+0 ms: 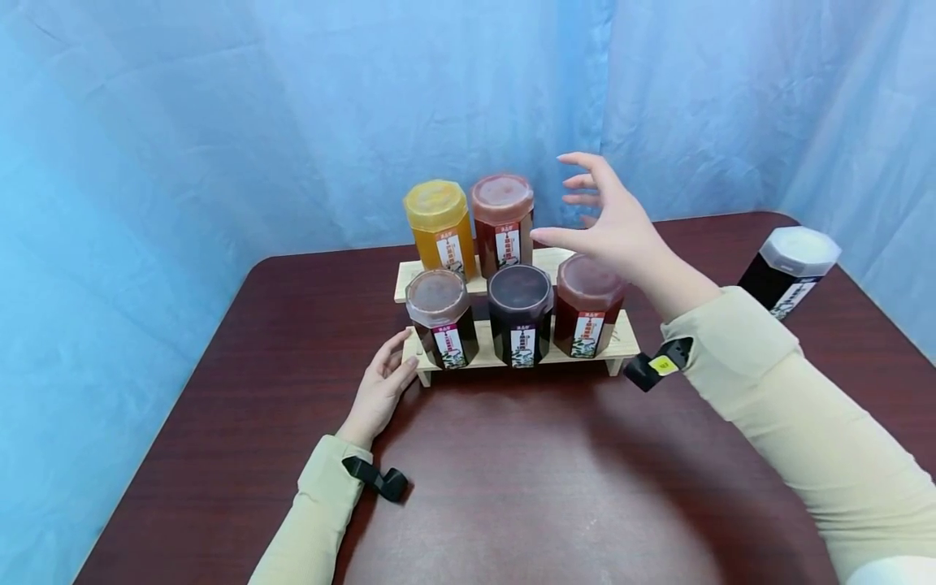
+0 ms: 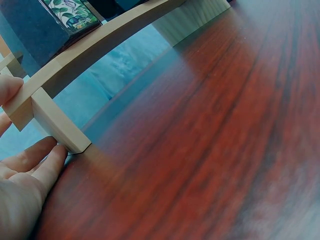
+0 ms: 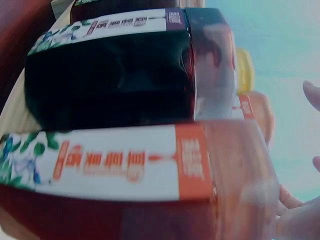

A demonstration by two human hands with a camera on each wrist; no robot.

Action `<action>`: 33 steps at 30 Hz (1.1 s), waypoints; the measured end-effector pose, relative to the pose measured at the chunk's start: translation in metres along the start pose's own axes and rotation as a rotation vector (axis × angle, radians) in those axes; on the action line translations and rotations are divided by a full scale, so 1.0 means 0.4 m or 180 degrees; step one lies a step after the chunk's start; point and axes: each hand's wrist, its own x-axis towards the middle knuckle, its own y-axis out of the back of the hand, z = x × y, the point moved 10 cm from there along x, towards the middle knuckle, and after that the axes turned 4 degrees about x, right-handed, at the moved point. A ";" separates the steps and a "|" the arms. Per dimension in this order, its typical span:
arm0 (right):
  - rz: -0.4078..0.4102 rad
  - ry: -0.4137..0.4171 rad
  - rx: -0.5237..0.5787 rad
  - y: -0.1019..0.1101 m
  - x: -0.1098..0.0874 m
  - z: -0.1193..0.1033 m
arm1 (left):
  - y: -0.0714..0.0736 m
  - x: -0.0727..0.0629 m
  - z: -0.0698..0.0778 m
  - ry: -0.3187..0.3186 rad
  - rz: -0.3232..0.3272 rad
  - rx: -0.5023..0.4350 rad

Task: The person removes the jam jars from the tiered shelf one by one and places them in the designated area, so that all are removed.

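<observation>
My left hand holds the left end of a pale two-tier wooden rack. In the left wrist view, the lower fingers lie against the rack's leg, low by the table. Three lidded jars stand on the front tier: a dark one at left, a near-black one in the middle and a dark red one at right. Behind them are a yellow jar and a reddish-brown jar. My right hand hovers above the rack's right side, fingers spread, holding nothing; its forearm side overlaps the dark red jar's lid.
Off to the right, a black jar with a whitish lid stands apart from the rack. The dark red-brown table ends at the back against a light blue curtain.
</observation>
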 end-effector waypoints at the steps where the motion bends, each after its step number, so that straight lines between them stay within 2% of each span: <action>1: -0.0010 -0.0014 -0.0010 -0.006 0.003 -0.001 | 0.001 0.000 -0.001 -0.0012 -0.0002 0.0015; 5: -0.0020 -0.0033 -0.0075 -0.025 0.016 -0.001 | -0.001 0.000 0.004 -0.0167 -0.0068 0.0064; 8: -0.0032 -0.0023 -0.0109 -0.037 0.027 0.000 | -0.005 -0.002 0.015 -0.0364 -0.0162 0.0029; 10: -0.0050 -0.0026 -0.0102 -0.045 0.033 0.002 | -0.005 -0.002 0.016 -0.0400 -0.0174 0.0032; 13: -0.0072 -0.0077 -0.0065 -0.056 0.041 0.010 | -0.001 0.000 0.009 -0.0291 -0.0114 0.0035; 18: -0.0120 -0.0227 -0.0014 -0.072 0.053 0.026 | 0.008 0.004 -0.006 0.0033 0.0053 0.0080; 23: -0.0221 -0.0303 -0.0007 -0.095 0.064 0.037 | 0.010 0.003 -0.004 0.0052 0.0063 0.0040; 33: -0.0331 -0.0258 -0.0214 -0.124 0.080 0.039 | 0.010 0.004 -0.001 -0.0022 0.0005 -0.0010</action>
